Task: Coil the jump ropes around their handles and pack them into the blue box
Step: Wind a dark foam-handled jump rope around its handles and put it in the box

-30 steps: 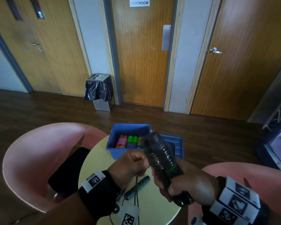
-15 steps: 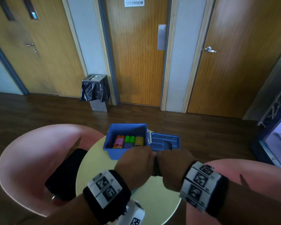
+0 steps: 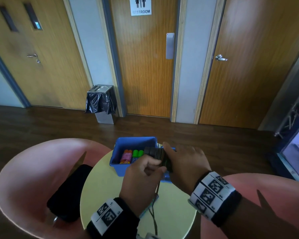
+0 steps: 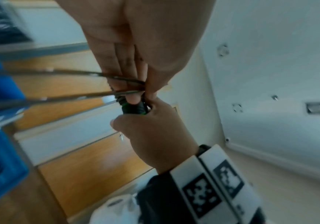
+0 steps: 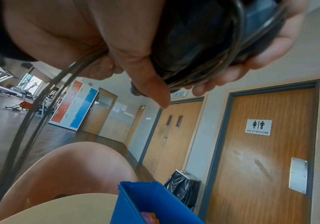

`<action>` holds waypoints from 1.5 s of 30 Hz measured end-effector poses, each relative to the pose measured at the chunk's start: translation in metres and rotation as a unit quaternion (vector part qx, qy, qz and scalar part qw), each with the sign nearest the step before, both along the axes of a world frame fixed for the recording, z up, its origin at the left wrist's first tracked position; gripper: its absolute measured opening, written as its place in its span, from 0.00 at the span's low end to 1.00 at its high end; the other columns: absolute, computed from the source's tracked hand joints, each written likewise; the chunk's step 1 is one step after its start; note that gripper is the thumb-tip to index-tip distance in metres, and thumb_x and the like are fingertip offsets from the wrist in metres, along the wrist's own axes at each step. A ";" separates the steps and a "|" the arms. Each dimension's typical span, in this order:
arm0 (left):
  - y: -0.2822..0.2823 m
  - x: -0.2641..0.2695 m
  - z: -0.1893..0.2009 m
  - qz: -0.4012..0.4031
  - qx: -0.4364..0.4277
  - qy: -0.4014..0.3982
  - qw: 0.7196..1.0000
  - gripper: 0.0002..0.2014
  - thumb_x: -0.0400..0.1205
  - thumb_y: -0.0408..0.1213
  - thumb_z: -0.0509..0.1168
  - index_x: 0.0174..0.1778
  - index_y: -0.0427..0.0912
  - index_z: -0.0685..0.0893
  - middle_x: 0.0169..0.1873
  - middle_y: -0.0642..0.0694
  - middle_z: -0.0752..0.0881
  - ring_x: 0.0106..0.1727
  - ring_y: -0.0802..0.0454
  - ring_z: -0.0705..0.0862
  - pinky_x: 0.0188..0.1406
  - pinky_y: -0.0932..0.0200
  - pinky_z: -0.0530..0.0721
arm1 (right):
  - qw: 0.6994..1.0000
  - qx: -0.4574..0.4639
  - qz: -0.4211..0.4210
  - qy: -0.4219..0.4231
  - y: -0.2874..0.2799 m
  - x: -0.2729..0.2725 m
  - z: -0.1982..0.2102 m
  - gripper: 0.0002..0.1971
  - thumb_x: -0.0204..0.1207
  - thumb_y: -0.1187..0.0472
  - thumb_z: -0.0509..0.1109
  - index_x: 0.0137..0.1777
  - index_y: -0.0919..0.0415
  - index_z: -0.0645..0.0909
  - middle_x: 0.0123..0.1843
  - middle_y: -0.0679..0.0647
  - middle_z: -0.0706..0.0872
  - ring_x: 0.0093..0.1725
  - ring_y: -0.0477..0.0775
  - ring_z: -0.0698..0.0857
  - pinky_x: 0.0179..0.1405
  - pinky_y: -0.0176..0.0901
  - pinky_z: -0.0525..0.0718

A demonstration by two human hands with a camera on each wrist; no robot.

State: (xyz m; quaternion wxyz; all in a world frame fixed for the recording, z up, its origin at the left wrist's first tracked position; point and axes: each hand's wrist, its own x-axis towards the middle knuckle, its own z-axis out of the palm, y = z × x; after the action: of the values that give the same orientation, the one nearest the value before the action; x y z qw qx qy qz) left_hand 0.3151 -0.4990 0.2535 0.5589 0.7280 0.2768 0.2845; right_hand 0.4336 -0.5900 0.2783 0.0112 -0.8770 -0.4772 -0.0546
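One black jump rope (image 3: 158,156), its handles bundled with cord wound over them, held above the near rim of the blue box (image 3: 134,144). Right hand (image 3: 185,163) wraps the bundle, thumb and fingers curled round the coils, as the right wrist view shows. Left hand (image 3: 141,176) pinches the cord (image 4: 78,84) just beside the handle end, where a green band shows; two loose strands run from that pinch down over the desk (image 3: 173,204) toward the body. Handling, by judgement: the handles look rigid and ribbed, a sound place to grip; the cord looks thin, smooth and springy, likely to slip loose off the coil unless kept taut and pinned under a thumb. Weight is probably slight. Best held across the wound middle, with the tail trapped against the handle. Several coiled ropes (image 3: 128,156) in orange, pink and green already lie inside the box, which stands on the far part of the round yellow desk. Two pink chairs (image 3: 28,169) flank the desk; a black object, too dark to identify, lies on the left one. One bin with a black liner (image 3: 100,102) stands by the restroom door (image 3: 145,66).
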 end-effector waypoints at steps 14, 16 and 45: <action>-0.008 0.003 -0.002 -0.166 -0.343 -0.040 0.924 0.21 0.87 0.48 0.55 0.39 0.37 0.85 0.19 0.41 0.73 0.16 0.50 0.68 0.20 0.61 0.64 | 0.999 0.013 -0.007 -0.037 -0.006 0.009 -0.001 0.41 0.75 0.41 0.67 0.84 0.48 0.52 0.64 0.54 0.81 0.60 0.64 0.81 0.60 0.57 0.75; -0.005 0.004 -0.002 -0.168 -0.282 -0.046 0.943 0.18 0.88 0.39 0.56 0.38 0.35 0.85 0.25 0.40 0.80 0.21 0.49 0.76 0.24 0.60 0.74 | 0.999 0.006 -0.009 -0.031 -0.007 0.009 -0.004 0.40 0.74 0.43 0.68 0.82 0.48 0.54 0.64 0.54 0.81 0.61 0.63 0.80 0.60 0.57 0.76; 0.013 -0.039 0.005 -0.179 -0.130 -0.052 0.974 0.20 0.87 0.44 0.56 0.29 0.42 0.76 0.19 0.40 0.70 0.17 0.49 0.64 0.19 0.62 0.64 | 0.998 0.027 0.017 -0.048 0.040 -0.036 0.002 0.19 0.72 0.45 0.69 0.55 0.57 0.76 0.43 0.53 0.84 0.40 0.60 0.85 0.42 0.52 0.83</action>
State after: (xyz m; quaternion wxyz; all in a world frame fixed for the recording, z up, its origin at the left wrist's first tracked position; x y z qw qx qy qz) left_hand 0.2764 -0.4856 0.2583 0.7043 0.6711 0.1473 0.1784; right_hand 0.3975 -0.5502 0.2804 0.0127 -0.8647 -0.4902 -0.1091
